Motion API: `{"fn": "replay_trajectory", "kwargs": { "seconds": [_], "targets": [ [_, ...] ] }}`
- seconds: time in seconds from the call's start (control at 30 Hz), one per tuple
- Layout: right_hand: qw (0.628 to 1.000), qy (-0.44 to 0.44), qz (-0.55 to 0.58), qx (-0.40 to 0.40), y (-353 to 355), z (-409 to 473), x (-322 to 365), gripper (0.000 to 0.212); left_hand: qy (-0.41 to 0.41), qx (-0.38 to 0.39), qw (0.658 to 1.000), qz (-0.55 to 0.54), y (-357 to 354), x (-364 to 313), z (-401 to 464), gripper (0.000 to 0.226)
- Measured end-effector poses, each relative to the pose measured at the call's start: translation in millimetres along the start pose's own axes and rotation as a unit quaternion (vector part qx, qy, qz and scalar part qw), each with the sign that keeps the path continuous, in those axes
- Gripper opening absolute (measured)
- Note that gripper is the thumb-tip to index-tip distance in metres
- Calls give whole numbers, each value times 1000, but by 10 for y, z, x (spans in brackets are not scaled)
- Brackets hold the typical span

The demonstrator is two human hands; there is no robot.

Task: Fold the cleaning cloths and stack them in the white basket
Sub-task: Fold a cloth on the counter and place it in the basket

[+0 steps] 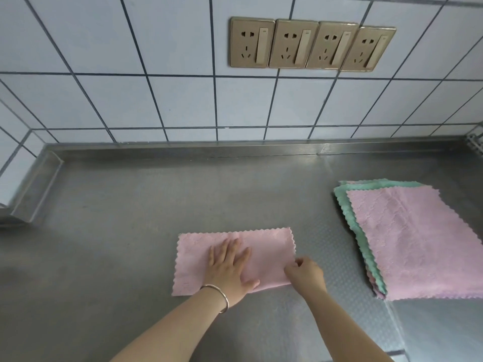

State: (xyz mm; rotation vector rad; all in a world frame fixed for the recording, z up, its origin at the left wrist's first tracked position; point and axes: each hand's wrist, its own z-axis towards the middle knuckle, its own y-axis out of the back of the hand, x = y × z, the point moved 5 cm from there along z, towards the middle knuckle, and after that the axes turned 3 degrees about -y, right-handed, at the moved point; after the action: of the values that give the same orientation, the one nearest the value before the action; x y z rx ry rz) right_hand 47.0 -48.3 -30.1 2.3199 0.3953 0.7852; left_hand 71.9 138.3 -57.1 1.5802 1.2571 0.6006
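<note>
- Lying flat on the steel counter (117, 205), a pink cloth (264, 246) folded into a long rectangle sits near the front edge, its scalloped borders showing along the far side and both short ends.
- The left hand (230, 267) presses down on the middle of that cloth with fingers straight and spread, palm flat, curled round nothing; a thin metal bangle (220, 296) circles the wrist.
- The right hand (305, 275) is at the cloth's right end, fingers curled, thumb and fingertips pinching the near right corner of the pink cloth (the exact fold of fabric under the fingers is hidden by the hand itself).
- To the right, well apart from the folded one, a stack of unfolded cloths (418, 244) lies spread on the counter: a pink one on top, green edges peeking out beneath it along the left and far sides, and more pink at the very bottom.
- A white slatted object (476, 142) shows at the far right edge against the wall; too little is visible to say whether it is the basket.
- Behind the counter, a tiled wall (130, 74) carries a row of four gold-coloured sockets (312, 44).
</note>
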Motion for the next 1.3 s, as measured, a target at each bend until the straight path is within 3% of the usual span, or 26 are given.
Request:
{"fn": "replay_trajectory", "kwargs": {
  "seconds": [0.07, 0.13, 0.23, 0.3, 0.37, 0.43, 0.53, 0.7, 0.8, 0.9, 1.1, 1.3],
  "targets": [
    [997, 41, 24, -53, 2, -125, 75, 11, 6, -31, 998, -47, 172, -54, -15, 61],
    [986, 117, 28, -112, -31, -272, 191, 11, 17, -95, 982, -161, 404, -85, -60, 49],
    [957, 235, 13, -173, -137, -505, 420, 13, 91, -109, 899, -414, 635, -51, -105, 33],
    [927, 319, -6, -197, -243, -638, 573, 14, 123, -82, 853, -500, 702, 9, -78, 28],
    [886, 406, -37, -221, -354, -784, 711, 21, 137, -54, 850, -506, 743, 99, -85, 32],
    [840, 483, -61, -238, -483, -911, 807, 32, 164, -40, 872, -459, 744, 234, -111, 34],
    [805, 547, -104, -206, -723, -1036, 831, 44, 210, -58, 869, -444, 669, 515, -139, 26],
    [827, 500, -199, -161, -970, -878, 666, 89, 240, -87, 833, -491, 542, 793, -267, 24],
    [829, 484, -245, -135, -1057, -748, 580, 104, 278, -84, 844, -451, 420, 969, -346, 27],
    [821, 487, -276, -111, -1163, -659, 524, 105, 310, -96, 849, -418, 297, 1112, -434, 23],
    [809, 497, -293, -107, -1235, -639, 509, 103, 336, -163, 825, -425, 219, 1185, -525, 26],
    [802, 495, -305, -135, -1242, -582, 496, 77, 305, -186, 845, -399, 257, 1128, -497, 37]
  ]
}}
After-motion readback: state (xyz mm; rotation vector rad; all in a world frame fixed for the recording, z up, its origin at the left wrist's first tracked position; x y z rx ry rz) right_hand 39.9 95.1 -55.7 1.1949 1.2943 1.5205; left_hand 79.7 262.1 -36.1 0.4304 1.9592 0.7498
